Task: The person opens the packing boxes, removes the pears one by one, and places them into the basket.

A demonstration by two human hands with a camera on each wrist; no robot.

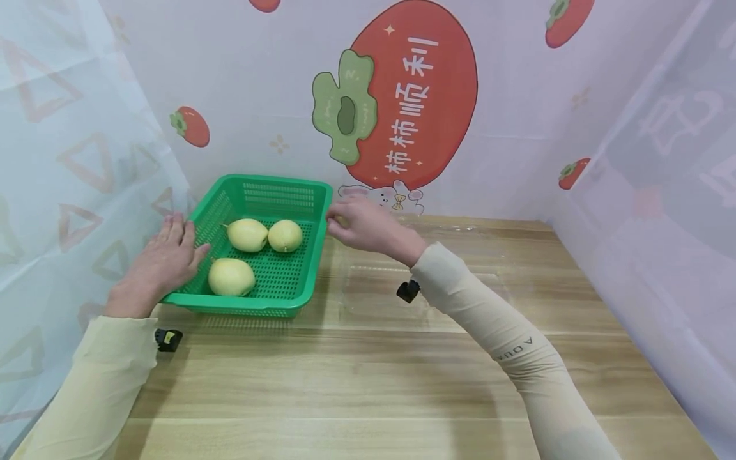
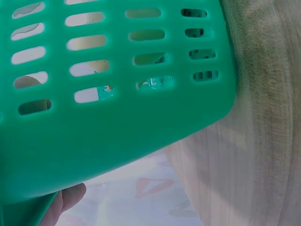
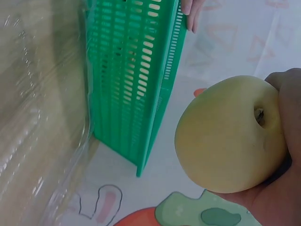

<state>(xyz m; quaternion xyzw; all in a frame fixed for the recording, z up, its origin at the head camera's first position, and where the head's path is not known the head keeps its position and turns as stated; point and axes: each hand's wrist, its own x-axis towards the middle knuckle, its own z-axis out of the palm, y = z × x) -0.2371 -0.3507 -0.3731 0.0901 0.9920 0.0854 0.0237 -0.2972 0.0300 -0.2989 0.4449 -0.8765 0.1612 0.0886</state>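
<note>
In the right wrist view, a pale yellow pear sits in the grip of my right hand. The head view shows this hand just beyond the right rim of a green plastic basket, with the pear mostly hidden behind the fingers. Three more pears lie on the basket's slotted floor: one at the back left, one at the back right and one in front. My left hand rests along the basket's left rim, fingers fairly straight, with the thumb reaching over the edge.
Right of the basket, clear plastic trays or boxes lie on the wooden table, partly under my right forearm. White printed cloth walls stand at the left, back and right. A small black camera hangs at each wrist.
</note>
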